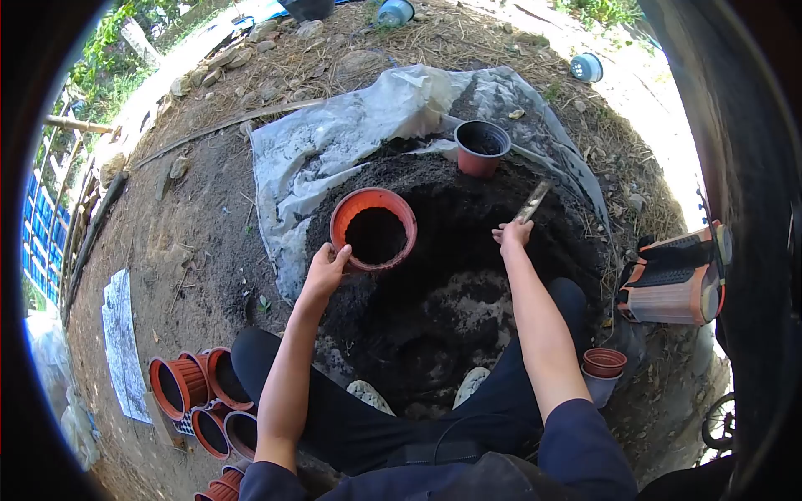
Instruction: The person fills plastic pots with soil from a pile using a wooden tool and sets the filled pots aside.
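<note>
My left hand [328,269] grips the near left rim of an orange-red plastic pot [373,194], its thumb over the edge; dark soil [376,235] lies inside. My right hand [513,235] is closed round the near end of a flat, pale stick-like tool [533,200], which points up and to the right over the dark soil heap [451,217]. Just beyond the tool, a smaller reddish pot with a black rim [480,150] stands upright on the heap. A whitish plastic sheet [292,163] lies under and behind the soil.
Several orange pots with soil [190,386] stand at the lower left. A brown pot [605,361] sits in a pale one at the lower right. An orange-and-black object [672,280] is at the right. Blue pots [586,67] lie farther back. My shoes [472,386] are close below the heap.
</note>
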A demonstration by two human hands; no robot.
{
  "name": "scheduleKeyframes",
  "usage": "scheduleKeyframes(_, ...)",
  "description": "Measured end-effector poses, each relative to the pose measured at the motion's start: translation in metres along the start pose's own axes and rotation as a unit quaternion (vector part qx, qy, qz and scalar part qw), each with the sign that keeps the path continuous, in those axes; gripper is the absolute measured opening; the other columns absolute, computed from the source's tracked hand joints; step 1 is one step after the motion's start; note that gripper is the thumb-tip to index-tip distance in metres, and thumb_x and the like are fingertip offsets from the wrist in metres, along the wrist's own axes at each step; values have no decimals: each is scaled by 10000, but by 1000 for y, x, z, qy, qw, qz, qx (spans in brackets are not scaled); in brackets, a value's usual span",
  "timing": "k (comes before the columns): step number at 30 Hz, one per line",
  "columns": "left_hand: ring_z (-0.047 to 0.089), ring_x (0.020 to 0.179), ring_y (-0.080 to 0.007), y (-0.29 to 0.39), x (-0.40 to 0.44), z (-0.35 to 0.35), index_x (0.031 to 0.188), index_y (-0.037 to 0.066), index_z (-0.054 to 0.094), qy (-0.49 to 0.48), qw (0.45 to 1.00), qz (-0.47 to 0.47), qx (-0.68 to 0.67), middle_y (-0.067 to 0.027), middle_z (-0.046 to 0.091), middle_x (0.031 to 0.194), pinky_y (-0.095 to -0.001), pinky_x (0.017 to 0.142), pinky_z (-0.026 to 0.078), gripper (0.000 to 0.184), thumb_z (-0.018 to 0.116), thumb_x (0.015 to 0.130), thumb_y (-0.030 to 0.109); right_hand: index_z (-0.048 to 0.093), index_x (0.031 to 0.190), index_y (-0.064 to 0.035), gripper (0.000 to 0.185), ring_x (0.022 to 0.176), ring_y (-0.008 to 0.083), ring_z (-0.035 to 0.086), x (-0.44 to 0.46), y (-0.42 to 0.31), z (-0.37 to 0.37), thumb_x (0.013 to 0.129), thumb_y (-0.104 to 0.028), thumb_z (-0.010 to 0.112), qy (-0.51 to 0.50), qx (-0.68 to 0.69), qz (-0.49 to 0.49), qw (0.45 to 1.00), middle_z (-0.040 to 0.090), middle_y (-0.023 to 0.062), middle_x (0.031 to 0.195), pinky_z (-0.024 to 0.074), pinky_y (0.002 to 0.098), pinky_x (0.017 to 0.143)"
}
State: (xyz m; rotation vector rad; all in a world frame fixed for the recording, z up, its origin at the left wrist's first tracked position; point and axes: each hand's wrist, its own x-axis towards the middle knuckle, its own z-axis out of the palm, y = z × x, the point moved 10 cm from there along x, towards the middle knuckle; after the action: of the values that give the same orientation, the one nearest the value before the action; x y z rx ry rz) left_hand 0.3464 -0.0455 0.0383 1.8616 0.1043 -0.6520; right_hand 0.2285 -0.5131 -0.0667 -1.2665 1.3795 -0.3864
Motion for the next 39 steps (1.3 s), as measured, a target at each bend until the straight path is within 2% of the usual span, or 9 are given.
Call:
scheduleKeyframes(3,665,860,-138,15,-11,12,1076,61,550,-64,994,-12,-90,-32,681,978,-318,753,527,304,512,1032,360,408,1128,-89,231,576,266,665,30,19,-7,1058,-302,354,43,-70,7,997,633,171,836,557,383,494)
scheduleKeyframes(5,674,905,-140,12,-8,20,1098,69,537,-91,992,-2,-87,-32,684,1007,-325,770,532,285,494,1041,345,414,1138,-120,201,591,277,664,32,64,17,1051,-294,363,-79,-80,152,982,627,168,835,553,410,492)
scheduleKeyframes(7,676,908,-141,6,-5,17,1081,76,536,-73,994,-1,-82,-26,680,997,-323,757,527,272,499,1040,342,417,1137,-146,166,575,265,639,25,82,35,1049,-280,374,-99,-69,98,988,614,139,825,558,434,519)
scheduleKeyframes(21,675,913,-128,12,6,8,1049,55,549,-47,998,-6,-44,-25,682,954,-298,698,513,281,510,1036,332,461,1058,-145,118,648,172,595,-115,122,101,1048,-263,459,-281,263,126,914,574,45,825,557,376,650)
scheduleKeyframes(29,673,874,-126,19,10,7,1023,44,565,-53,998,21,-39,-35,684,934,-303,688,532,302,524,1028,343,503,1017,-56,91,564,160,620,-191,37,99,1029,-144,482,-300,145,-161,929,598,52,708,533,300,526)
scheduleKeyframes(30,668,887,-124,16,11,5,1035,58,561,-51,998,14,-39,-22,680,950,-305,723,522,298,522,1028,353,509,1039,-55,85,563,172,628,-205,18,93,1022,-136,490,-282,72,-247,924,605,63,701,526,316,528)
scheduleKeyframes(35,658,895,-114,8,20,2,1041,71,558,-55,998,17,-26,-10,675,951,-300,742,513,300,517,1030,367,521,1092,-73,118,562,244,649,-229,-36,71,1009,-155,505,-161,-150,-495,841,612,96,666,495,388,543)
scheduleKeyframes(36,655,889,-111,8,19,2,1040,69,558,-51,998,17,-16,-9,674,943,-298,735,513,301,515,1030,367,521,1092,-73,118,562,244,649,-224,-39,69,1009,-155,505,-159,-152,-496,840,612,96,666,495,388,543)
scheduleKeyframes(39,650,874,-107,10,17,4,1036,68,556,-48,999,13,-10,-7,669,931,-299,728,513,301,513,1031,366,505,1067,-66,152,535,242,644,-164,-23,58,1034,-204,453,-138,-32,-291,946,626,90,671,495,392,524)
